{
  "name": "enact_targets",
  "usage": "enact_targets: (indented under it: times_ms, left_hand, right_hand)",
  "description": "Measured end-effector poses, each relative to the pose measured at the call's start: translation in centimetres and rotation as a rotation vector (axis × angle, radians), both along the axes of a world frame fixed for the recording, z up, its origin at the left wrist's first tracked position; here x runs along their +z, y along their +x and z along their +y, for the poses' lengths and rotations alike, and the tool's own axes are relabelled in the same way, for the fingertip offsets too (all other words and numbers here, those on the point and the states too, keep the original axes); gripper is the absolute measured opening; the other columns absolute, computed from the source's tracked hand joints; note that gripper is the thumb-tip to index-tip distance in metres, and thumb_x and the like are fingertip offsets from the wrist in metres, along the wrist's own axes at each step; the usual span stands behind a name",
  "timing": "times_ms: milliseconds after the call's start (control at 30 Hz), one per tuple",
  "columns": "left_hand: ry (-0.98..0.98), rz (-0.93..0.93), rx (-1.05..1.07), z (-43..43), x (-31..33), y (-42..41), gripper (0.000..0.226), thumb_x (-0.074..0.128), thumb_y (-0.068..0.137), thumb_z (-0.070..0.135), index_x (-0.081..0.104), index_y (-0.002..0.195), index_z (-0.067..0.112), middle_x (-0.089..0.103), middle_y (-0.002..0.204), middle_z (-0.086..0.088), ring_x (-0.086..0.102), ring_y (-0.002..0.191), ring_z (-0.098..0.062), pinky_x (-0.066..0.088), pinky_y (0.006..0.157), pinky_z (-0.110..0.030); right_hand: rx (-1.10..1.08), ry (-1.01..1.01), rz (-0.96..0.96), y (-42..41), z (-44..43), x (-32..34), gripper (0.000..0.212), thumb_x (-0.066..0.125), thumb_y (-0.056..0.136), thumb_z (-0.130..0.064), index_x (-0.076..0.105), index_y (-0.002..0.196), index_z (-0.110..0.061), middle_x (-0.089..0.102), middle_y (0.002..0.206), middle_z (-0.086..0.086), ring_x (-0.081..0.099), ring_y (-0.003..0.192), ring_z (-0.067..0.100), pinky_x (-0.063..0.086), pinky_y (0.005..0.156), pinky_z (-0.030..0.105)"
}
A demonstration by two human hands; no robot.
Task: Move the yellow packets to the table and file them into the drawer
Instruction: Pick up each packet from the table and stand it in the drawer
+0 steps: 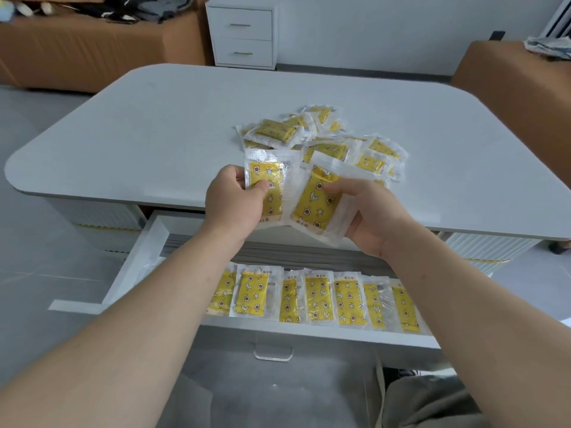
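Note:
My left hand (pixel 234 200) grips a yellow packet (pixel 272 177) in clear wrap, held upright above the table's front edge. Beside it, my right hand (pixel 367 214) holds a second yellow packet (pixel 315 205), tilted, with fingers curled around its right side. A loose pile of yellow packets (pixel 324 137) lies on the grey table (pixel 154 134) just beyond both hands. Below the hands the drawer (pixel 309 330) stands pulled out, and a row of several yellow packets (pixel 315 298) stands side by side along its front.
A white two-drawer cabinet (pixel 242 34) stands against the far wall. Brown sofas (pixel 77 50) flank it at left and at right (pixel 509 78). The drawer's left part (pixel 173 242) holds no packets. My knee in grey trousers (pixel 432 403) is at the lower right.

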State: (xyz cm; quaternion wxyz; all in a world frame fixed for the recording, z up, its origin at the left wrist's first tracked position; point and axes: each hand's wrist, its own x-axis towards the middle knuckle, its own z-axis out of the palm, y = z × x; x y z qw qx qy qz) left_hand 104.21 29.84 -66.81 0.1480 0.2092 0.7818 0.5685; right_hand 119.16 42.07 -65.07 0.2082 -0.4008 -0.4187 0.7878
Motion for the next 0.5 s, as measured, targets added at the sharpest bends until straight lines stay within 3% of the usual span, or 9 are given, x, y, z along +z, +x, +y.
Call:
enact_targets:
  times_ms: [100, 167, 267, 433, 500]
  left_hand:
    - [-0.043, 0.026, 0.050, -0.8, -0.1, -0.6, 0.015, 0.066, 0.095, 0.020, 0.061, 0.109, 0.019, 0.070, 0.102, 0.002, 0.069, 0.090, -0.018, 0.059, 0.072, -0.036]
    - [-0.047, 0.004, 0.085, -1.2, 0.0, -1.1, 0.010, 0.064, 0.095, 0.016, 0.064, 0.105, 0.018, 0.071, 0.099, 0.001, 0.070, 0.087, -0.021, 0.062, 0.075, -0.043]
    - [-0.039, -0.044, 0.122, -1.6, 0.1, -1.4, 0.011, 0.063, 0.094, 0.013, 0.065, 0.105, 0.017, 0.070, 0.099, 0.001, 0.070, 0.087, -0.020, 0.062, 0.076, -0.045]
    - [-0.035, -0.078, 0.102, -2.1, 0.5, -1.3, 0.017, 0.063, 0.094, 0.015, 0.064, 0.112, 0.017, 0.069, 0.101, 0.000, 0.069, 0.088, -0.019, 0.062, 0.078, -0.047]
    - [-0.043, -0.070, 0.080, -2.3, 0.6, -1.2, 0.020, 0.063, 0.094, 0.015, 0.064, 0.114, 0.016, 0.069, 0.101, -0.001, 0.070, 0.089, -0.020, 0.062, 0.078, -0.048]
  right_hand:
    - [0.214, 0.248, -0.210, -0.2, -0.1, -0.7, 0.038, 0.078, 0.083, -0.004, 0.067, 0.119, -0.004, 0.078, 0.101, 0.014, 0.076, 0.092, 0.032, 0.061, 0.086, 0.050]
    - [0.444, 0.495, -0.430, -0.2, -0.5, -1.4, 0.029, 0.083, 0.081, -0.009, 0.072, 0.107, -0.009, 0.077, 0.097, 0.011, 0.076, 0.088, 0.027, 0.063, 0.080, 0.041]
    - [0.730, 0.778, -0.717, -0.6, -1.5, -3.1, 0.026, 0.082, 0.082, -0.017, 0.071, 0.104, -0.012, 0.074, 0.098, 0.008, 0.072, 0.090, 0.026, 0.062, 0.079, 0.038]
    - [0.829, 0.817, -0.846, -2.1, -2.8, -7.5, 0.045, 0.077, 0.086, -0.018, 0.062, 0.128, -0.006, 0.067, 0.107, 0.005, 0.064, 0.097, 0.025, 0.052, 0.072, 0.029]
    - [0.848, 0.789, -0.860, -2.5, -2.9, -8.9, 0.043, 0.076, 0.087, -0.017, 0.063, 0.125, -0.004, 0.069, 0.105, 0.006, 0.067, 0.095, 0.024, 0.057, 0.074, 0.032]
